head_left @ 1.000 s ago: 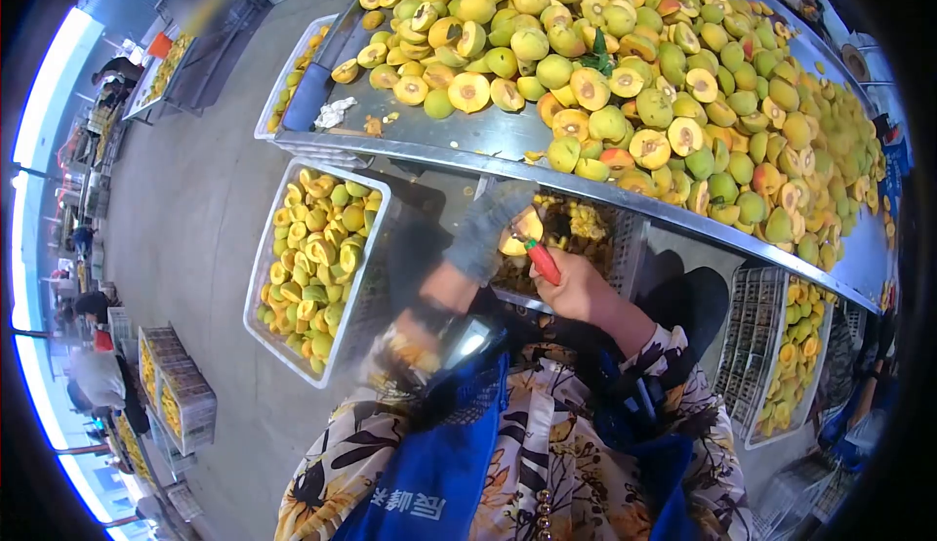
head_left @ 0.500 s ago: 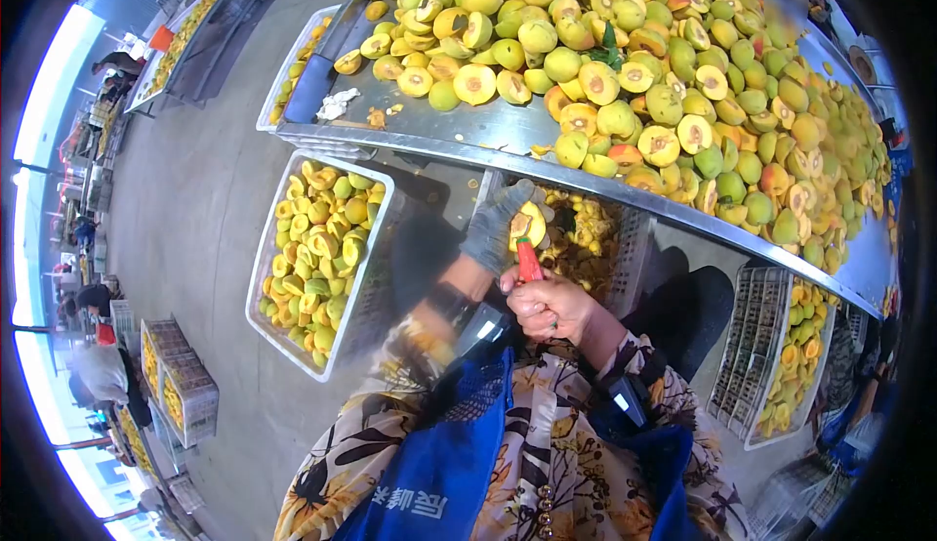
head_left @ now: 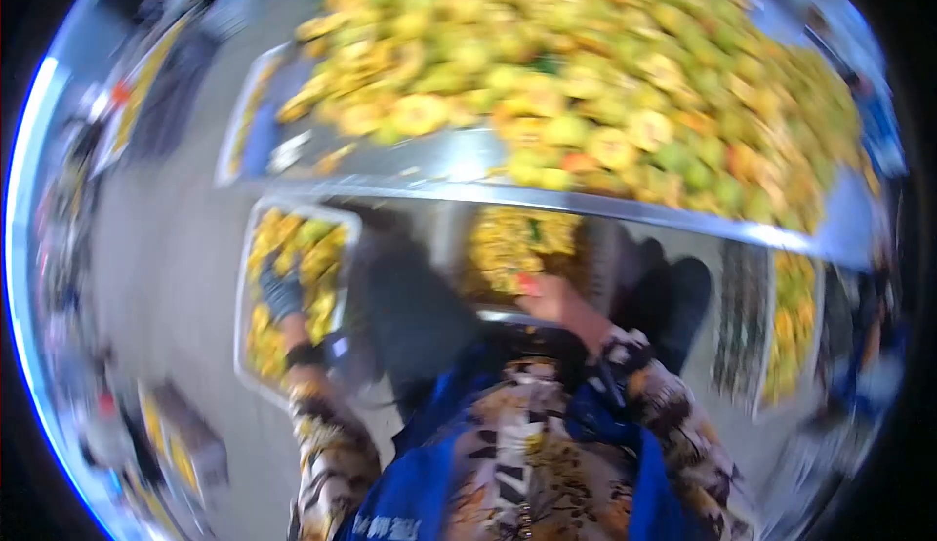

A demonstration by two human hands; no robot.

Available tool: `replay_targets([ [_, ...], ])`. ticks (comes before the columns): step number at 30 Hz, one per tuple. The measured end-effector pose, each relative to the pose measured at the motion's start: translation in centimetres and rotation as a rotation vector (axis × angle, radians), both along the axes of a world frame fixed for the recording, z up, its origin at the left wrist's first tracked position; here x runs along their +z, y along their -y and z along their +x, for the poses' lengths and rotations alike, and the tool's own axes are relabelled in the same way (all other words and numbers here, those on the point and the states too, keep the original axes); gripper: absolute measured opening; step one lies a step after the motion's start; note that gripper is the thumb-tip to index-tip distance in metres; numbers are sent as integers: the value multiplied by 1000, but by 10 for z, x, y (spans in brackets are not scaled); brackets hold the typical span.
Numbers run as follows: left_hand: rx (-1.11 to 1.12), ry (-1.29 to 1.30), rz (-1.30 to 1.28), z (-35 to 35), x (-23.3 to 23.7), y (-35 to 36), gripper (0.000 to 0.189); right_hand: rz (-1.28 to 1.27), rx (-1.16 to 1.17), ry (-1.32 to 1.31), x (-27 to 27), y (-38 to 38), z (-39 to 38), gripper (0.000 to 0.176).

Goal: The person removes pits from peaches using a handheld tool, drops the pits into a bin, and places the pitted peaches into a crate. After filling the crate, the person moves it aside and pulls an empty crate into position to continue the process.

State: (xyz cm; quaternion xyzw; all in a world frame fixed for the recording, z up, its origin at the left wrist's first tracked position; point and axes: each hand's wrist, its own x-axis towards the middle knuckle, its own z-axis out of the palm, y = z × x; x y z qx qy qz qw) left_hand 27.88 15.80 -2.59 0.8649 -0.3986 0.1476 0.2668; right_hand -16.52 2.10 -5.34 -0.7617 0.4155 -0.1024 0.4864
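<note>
Halved fruit (head_left: 293,248) fills the white crate (head_left: 242,321) below the desk at your left. Your gloved left hand (head_left: 283,292) hangs right over it, its fingers too blurred to read as clenched or released. Your bare right hand (head_left: 551,299) sits at the near edge of the middle crate (head_left: 503,315) of yellow scraps, fingers closed on a red-handled tool (head_left: 528,283); above both, the steel desk (head_left: 468,165) carries a heap of green and yellow fruit (head_left: 586,82), the whole view motion-smeared.
</note>
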Motion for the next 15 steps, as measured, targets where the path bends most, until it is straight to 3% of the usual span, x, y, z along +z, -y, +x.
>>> replay_targets([
  [1, -10, -69, 23, -1, 21, 22, 41, -122, 98, 54, -34, -1, 2, 35],
  [2, -88, -275, -72, -13, 38, 45, 39, -122, 266, -133, -64, -2, 2, 36],
  [3, -119, -200, -49, 6, 26, 73, 38, -11, 238, -180, -42, 2, 9, 34],
  [4, -85, -171, 35, -33, 60, 110, 39, 94, 205, -231, -16, 4, 17, 32],
  [5, -247, -154, 9, -32, 55, 142, 47, 75, 140, -184, -20, 4, 20, 30],
  [8, -292, -14, 323, -83, 73, 234, 56, 49, 58, -137, 13, 3, 8, 30],
  [9, -335, -3, 299, -81, 52, 262, 62, 53, 46, -139, 26, 2, 3, 30],
  [10, -293, 4, 418, -76, 35, 279, 62, 34, 10, -100, 27, 1, -4, 30],
  [13, -203, -36, 742, -123, 57, 304, 63, -43, -77, 4, 8, -10, -18, 30],
  [15, -249, 49, 711, -131, 58, 300, 64, -119, -99, 65, -14, -13, -19, 30],
])
